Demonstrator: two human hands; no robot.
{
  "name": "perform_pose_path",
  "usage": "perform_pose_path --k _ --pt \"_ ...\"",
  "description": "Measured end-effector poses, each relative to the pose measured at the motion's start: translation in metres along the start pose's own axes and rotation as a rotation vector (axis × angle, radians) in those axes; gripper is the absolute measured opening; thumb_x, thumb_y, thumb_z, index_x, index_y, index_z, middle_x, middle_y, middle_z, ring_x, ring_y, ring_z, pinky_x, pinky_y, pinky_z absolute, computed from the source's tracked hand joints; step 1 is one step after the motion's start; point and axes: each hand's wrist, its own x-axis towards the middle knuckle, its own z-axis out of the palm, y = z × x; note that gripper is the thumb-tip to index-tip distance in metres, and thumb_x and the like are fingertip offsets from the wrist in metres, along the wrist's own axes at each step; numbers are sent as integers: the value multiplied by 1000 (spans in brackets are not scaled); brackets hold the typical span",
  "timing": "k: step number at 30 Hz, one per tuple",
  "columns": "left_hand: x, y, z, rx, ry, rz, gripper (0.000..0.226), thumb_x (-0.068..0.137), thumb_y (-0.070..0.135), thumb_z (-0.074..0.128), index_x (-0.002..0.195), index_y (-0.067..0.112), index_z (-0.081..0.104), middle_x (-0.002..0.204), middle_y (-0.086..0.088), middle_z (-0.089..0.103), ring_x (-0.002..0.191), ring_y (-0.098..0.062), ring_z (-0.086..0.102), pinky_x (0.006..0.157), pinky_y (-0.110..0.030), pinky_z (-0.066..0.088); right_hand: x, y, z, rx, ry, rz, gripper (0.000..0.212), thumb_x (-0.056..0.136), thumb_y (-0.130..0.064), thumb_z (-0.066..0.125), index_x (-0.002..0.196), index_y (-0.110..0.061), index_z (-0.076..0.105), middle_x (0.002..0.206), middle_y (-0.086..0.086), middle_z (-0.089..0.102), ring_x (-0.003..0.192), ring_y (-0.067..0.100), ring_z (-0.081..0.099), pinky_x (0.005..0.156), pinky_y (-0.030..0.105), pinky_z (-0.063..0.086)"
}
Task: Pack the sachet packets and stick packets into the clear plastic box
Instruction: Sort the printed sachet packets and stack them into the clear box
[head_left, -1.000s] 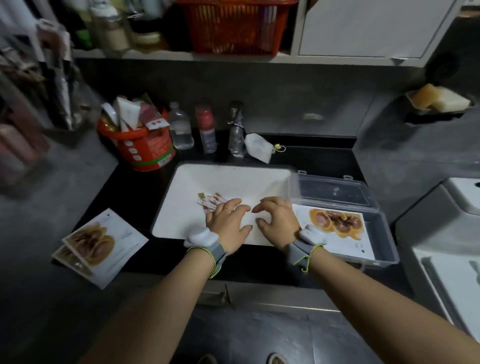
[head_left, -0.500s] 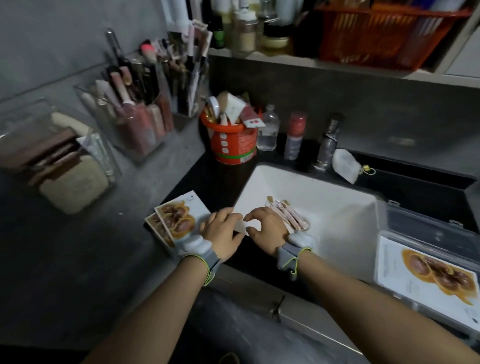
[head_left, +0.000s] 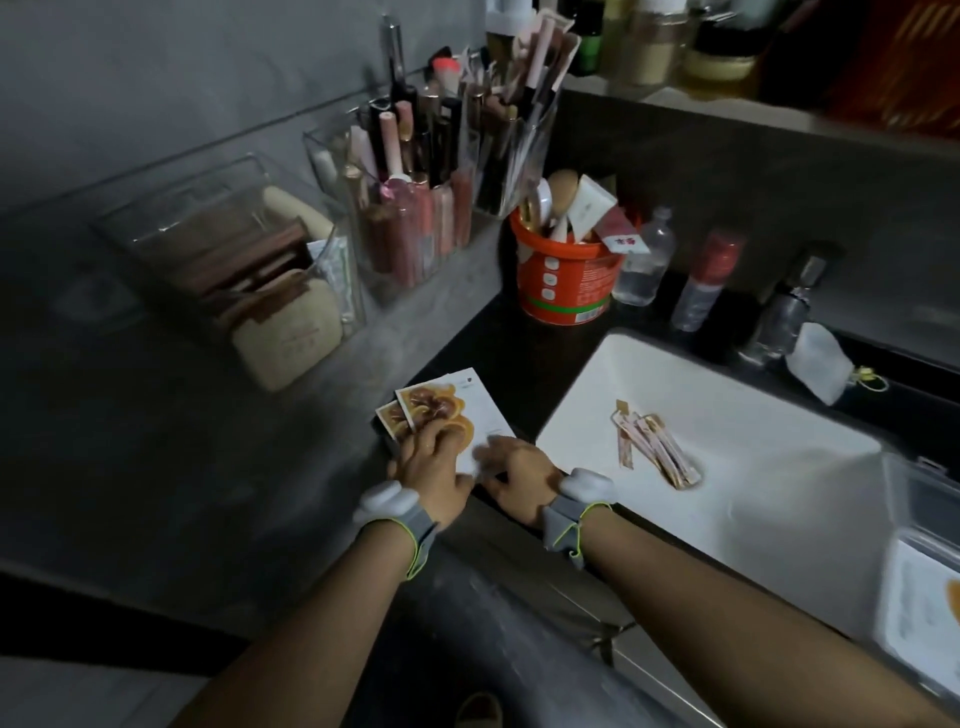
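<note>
Dark counter (head_left: 498, 343) with a white board (head_left: 727, 457) lying on it; the clear box (head_left: 914, 613) sits at the board's right end, at the frame edge, a sachet already inside. A second ago both hands were on the board near the sticks; they have since shifted left to the sachets (head_left: 457, 410), a small stack on the counter beside the board. Left hand (head_left: 434, 470) lies flat on the stack, fingers spread, nothing gripped yet; right hand (head_left: 519, 475) rests at the stack's near corner, fingers loosely curled, apparently empty. Sticks (head_left: 654, 447) remain loose on the board. Judged: sachets go next, sticks afterwards; packing is at an early stage.
</note>
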Motion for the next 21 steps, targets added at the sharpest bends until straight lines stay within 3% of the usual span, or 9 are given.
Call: perform_pose_path --k 5,11,13,17,21 --pt "2 -7 5 -213 35 -236 72 86 25 58 148 22 21 160 -4 -1 140 -38 15 114 -40 24 0 1 7 -6 21 -3 41 84 -11 57 125 -10 59 140 14 48 135 28 38 111 27 28" --pt "5 5 1 -441 206 -281 81 78 10 64 147 20 23 158 -6 5 135 -35 34 112 -34 31 3 5 12 0 6 18 49 85 -15 58 134 -18 51 151 9 37 143 23 28 118 26 19" --pt "8 10 -5 -554 275 -327 81 77 5 63 147 16 24 156 -10 12 132 -35 40 111 -34 34 3 6 10 4 2 6 48 84 -11 58 132 -15 52 147 11 43 139 25 34 115 26 23" --pt "23 6 -11 -706 244 -436 75 80 13 65 143 8 25 140 -20 48 123 -41 50 101 -44 43 0 7 9 35 6 -15 47 84 -7 58 130 -14 54 141 8 51 137 23 38 113 24 25" --pt "26 8 -16 -784 200 -396 38 83 4 60 120 -1 52 120 -23 64 110 -39 60 87 -38 47 -3 12 15 56 -5 -8 41 84 -6 57 124 -15 57 141 3 51 140 20 35 115 24 24"
